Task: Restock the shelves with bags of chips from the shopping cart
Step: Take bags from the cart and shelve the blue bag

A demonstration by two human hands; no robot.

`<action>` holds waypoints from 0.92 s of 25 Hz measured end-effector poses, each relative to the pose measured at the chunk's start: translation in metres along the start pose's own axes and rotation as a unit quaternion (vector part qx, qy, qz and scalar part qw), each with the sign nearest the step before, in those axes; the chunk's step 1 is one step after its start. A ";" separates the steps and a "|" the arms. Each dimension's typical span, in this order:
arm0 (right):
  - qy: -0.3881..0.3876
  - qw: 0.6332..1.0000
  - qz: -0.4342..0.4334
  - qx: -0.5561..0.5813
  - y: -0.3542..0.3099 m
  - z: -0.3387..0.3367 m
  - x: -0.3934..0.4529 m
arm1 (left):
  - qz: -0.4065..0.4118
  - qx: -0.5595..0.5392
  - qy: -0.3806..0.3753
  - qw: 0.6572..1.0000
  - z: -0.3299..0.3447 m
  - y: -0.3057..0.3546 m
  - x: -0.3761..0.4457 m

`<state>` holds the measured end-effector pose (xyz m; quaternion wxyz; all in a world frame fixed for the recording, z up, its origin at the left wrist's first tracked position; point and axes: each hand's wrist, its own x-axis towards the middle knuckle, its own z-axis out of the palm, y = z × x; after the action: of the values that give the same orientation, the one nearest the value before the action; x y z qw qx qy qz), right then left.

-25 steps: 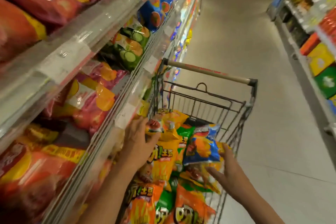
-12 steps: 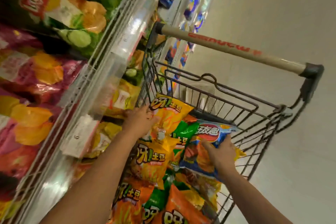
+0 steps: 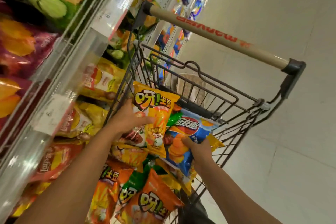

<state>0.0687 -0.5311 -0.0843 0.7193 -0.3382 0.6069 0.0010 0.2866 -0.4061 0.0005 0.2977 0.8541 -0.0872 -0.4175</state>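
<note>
Shelves (image 3: 76, 56) with clear plastic price rails run along the left side of the shopping cart (image 3: 209, 96), stocked with green, purple, yellow and red chip bags. The cart, a dark wire basket with a beige handle bar (image 3: 218, 38) at its far end, stands just beside the shelves on a pale tiled floor (image 3: 272, 151). Inside the cart lies a heap of chip bags; orange bags (image 3: 154, 203) and a green one occupy its near end. Above the middle of the cart, a yellow chip bag (image 3: 154, 114) is held tilted, its top edge toward the handle bar. To its right, still against the heap in the cart, is a blue chip bag (image 3: 189, 136) printed with a red oval logo. The left hand (image 3: 127, 120) reaches in from the shelf side of the cart, its fingers clamped on the yellow chip bag's left edge and front. The right hand (image 3: 198, 149) comes from the aisle side of the cart, its fingers closed on the lower edge of the blue chip bag.
</note>
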 end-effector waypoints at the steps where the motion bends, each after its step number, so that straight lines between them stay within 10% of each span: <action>1: -0.006 1.000 -0.007 0.004 -0.002 -0.001 -0.006 | 0.012 -0.006 0.014 1.000 0.000 -0.001 -0.012; 8: -0.120 0.975 -0.184 0.045 -0.013 -0.044 -0.094 | 0.125 -0.029 0.157 0.979 -0.010 0.001 -0.167; 15: -0.323 0.869 -0.361 -0.102 0.002 -0.123 -0.227 | 0.197 -0.166 0.334 0.907 0.061 -0.060 -0.395; 23: -0.483 0.752 -0.349 -0.281 0.065 -0.137 -0.373 | 0.154 -0.317 0.429 0.832 0.141 -0.186 -0.598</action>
<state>-0.1757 -0.3955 0.2050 0.7391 -0.6683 -0.0096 0.0836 -0.2202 -0.0798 0.2215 0.6199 0.7818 0.0563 0.0370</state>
